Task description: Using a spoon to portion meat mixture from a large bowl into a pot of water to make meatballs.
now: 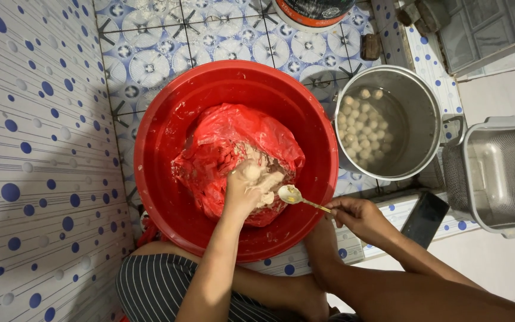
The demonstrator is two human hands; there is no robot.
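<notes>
Head camera looks straight down on a wide round red plastic basin (pixel 168 125) resting on a blue-and-white patterned tile floor (pixel 168 36). Inside the basin lies a crumpled red plastic bag (pixel 222 134), opened at the near side to show a pale, sticky lump of dough (pixel 266 176). The person's left hand (pixel 242 191) is sunk into that dough, its fingers curled and closed around a portion of the mass, smeared with it. The right hand (pixel 356 214) sits just outside the basin's near right rim, pinching the handle end of a small metal spoon (pixel 296 197) between thumb and fingertips; the spoon's bowl reaches over the rim and lies just beside the dough and the left hand, with a little pale dough in it. To the right of the basin, touching or almost touching its rim, stands a round steel pot (pixel 424 101) holding water and many small pale dough balls (pixel 362 128). Further right is a rectangular metal mesh strainer basket (pixel 499 173), and a dark flat phone (pixel 425 217) lies on the tiled step between the right forearm and the basket. A striped dark garment (pixel 150 286) shows at the lower edge.
</notes>
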